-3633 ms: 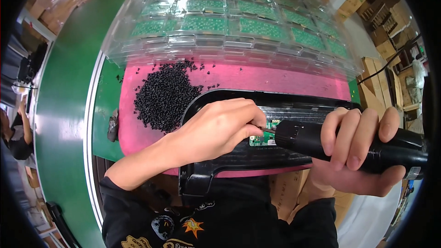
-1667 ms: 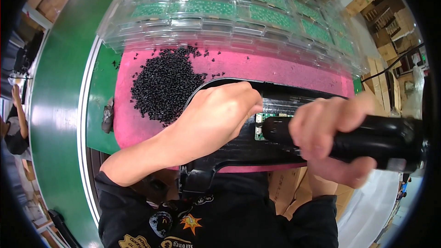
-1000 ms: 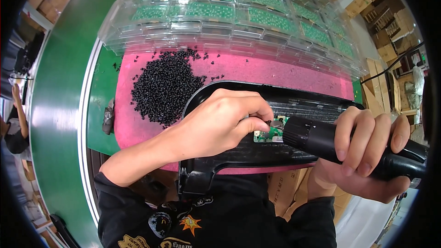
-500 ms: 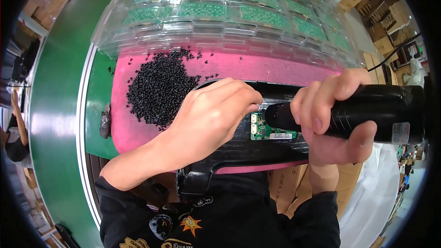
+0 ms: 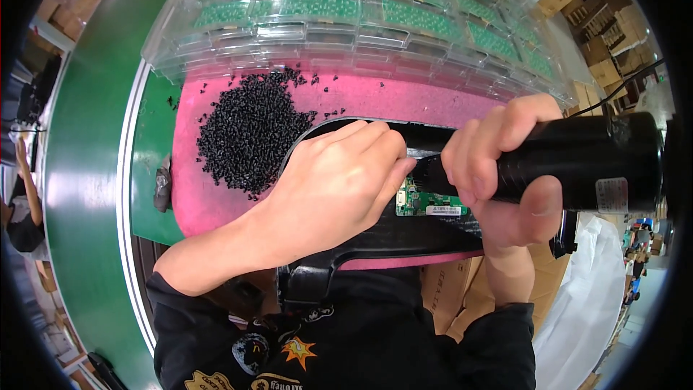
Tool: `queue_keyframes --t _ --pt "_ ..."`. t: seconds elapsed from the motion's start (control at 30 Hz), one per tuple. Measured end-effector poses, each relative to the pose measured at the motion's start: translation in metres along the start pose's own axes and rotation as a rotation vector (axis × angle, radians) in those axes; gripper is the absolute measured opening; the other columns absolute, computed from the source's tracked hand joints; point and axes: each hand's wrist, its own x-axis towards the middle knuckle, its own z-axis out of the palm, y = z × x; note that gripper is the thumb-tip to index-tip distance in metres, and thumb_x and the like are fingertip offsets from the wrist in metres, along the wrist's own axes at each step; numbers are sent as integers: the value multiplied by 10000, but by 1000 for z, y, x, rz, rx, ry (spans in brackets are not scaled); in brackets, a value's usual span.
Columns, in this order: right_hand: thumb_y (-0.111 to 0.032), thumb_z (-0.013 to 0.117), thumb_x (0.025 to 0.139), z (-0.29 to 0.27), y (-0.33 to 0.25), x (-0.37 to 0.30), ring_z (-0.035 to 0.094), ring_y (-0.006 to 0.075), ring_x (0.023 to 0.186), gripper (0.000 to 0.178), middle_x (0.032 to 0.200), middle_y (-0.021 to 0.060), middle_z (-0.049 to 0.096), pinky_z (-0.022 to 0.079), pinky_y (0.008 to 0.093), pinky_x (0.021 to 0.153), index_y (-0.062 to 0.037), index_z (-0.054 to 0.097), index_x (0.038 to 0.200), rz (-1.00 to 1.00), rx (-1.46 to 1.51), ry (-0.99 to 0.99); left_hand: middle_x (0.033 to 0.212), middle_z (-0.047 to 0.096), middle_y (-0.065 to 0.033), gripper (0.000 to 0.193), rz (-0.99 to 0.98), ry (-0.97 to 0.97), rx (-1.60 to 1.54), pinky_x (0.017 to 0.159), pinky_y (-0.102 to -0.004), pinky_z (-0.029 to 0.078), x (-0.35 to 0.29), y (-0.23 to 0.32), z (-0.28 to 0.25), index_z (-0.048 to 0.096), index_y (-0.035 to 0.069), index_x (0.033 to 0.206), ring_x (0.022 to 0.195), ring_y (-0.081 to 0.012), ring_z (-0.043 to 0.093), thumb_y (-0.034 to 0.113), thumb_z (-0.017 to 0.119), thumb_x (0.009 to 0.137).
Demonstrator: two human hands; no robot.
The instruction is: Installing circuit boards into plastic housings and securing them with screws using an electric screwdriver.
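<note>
My right hand [image 5: 498, 173] is wrapped round a thick black electric screwdriver [image 5: 585, 155], which lies almost level with its narrow end pointing left. That end meets the fingertips of my left hand [image 5: 336, 191], closed in a pinch; whatever sits between the fingers is hidden. Right below the tip is a small green circuit board [image 5: 413, 202] with white connectors and a white label. It lies in a long black plastic housing [image 5: 382, 235] with a raised rim, partly covered by both hands.
A heap of small black screws [image 5: 253, 130] lies on the pink mat [image 5: 209, 209], left of the housing. Stacked clear plastic trays [image 5: 317, 36] with green boards stand behind it. A dark crumpled scrap [image 5: 163, 186] is at the mat's left edge. Another person's arm [image 5: 30, 180] shows far left.
My right hand and the screwdriver have shifted left and slightly up, bringing the tip against my left fingertips. My left hand keeps its pinch, almost in place.
</note>
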Motion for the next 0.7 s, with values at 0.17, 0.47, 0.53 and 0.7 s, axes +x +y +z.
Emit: queue_keyframes --t 0.17,0.47,0.53,0.7 --pt "-534 626 918 -2 9 11 415 91 453 510 610 -13 449 375 258 491 -71 453 1044 -59 -98 -71 820 587 -130 139 -16 -13 -9 651 -418 498 -1 -2 1 583 5 923 773 -328 618 57 691 851" --pt "-533 594 934 -8 4 -1 439 98 494 496 651 -19 480 385 269 523 -73 479 1077 -132 225 -28 806 622 -90 113 35 -213 37 661 -392 514 -4 -5 0 633 28 886 800 -292 628 108 705 849" --pt "-517 591 942 -17 -7 -1 456 78 502 465 665 -31 497 395 260 533 -85 487 1077 -182 344 -56 814 628 -88 131 99 -208 7 659 -387 511 -2 -5 1 629 23 891 791 -289 621 113 712 845" --pt "-454 624 930 -23 -30 -3 504 73 512 419 704 -22 547 440 255 572 -93 482 1087 -186 372 -87 822 619 -96 148 144 -124 -192 667 -395 507 -1 -5 1 608 16 909 793 -301 616 77 721 835"
